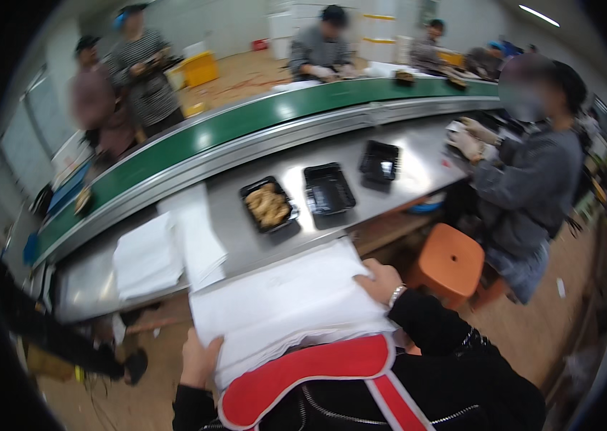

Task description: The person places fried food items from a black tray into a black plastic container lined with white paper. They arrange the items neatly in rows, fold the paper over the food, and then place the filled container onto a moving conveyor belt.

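Observation:
Between my two hands is a wide stack of white paper sheets [282, 294], held against my body at the near edge of the steel table. My left hand [201, 359] grips its left edge, with the thumb on top. At the right edge my right hand [381, 281] is closed on the stack, thumb also on top; the fingers beneath are partly hidden. Beyond the paper stands a black plastic tray [292, 213] filled with light-brown food pieces [267, 205]. Two black trays without food, a middle one [328, 188] and a farther one [380, 161], stand to its right.
More white sheets [147, 255] lie on the steel table [239, 251] to the left. A green conveyor belt [246, 129] runs along the far side. On the right are an orange stool [447, 258] and a gloved co-worker [533, 165]. Other people work beyond the belt.

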`<state>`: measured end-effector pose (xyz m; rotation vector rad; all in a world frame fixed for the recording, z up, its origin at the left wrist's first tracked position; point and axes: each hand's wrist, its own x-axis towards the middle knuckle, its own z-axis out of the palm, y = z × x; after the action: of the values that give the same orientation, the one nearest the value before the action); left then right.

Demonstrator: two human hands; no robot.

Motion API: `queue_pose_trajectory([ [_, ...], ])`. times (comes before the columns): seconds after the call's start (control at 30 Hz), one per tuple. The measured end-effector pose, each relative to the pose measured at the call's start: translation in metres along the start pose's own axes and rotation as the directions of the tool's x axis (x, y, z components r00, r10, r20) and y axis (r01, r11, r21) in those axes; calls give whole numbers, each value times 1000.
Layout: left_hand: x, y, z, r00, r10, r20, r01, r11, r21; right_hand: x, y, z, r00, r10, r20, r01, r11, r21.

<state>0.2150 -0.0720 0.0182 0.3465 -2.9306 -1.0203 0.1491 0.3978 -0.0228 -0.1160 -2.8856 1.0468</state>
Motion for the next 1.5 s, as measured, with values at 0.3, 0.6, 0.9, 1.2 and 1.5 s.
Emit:
queue_pose_trajectory([
  [0.3, 55, 63, -13, 815, 532, 232, -577, 782, 235, 91, -52, -64, 974, -224, -26, 221, 972, -81],
  [0.6, 56, 56, 106, 651, 652, 389, -718, 695, 37, 197, -65, 18, 994, -113, -8, 111, 983, -148],
  [0.9, 87, 84, 79, 707, 625, 331, -598, 778, -193, 228, -20, 18, 987, 9, -159, 13, 991, 135],
  [1.2, 230, 155, 143, 875, 482, -51, -484, 862, -153, 183, -146, 2, 967, -141, -212, 254, 606, 754],
  [1.5, 224, 174, 238, 727, 679, 98, -680, 732, -29, 146, -216, 50, 954, -300, 16, 275, 894, 353],
])
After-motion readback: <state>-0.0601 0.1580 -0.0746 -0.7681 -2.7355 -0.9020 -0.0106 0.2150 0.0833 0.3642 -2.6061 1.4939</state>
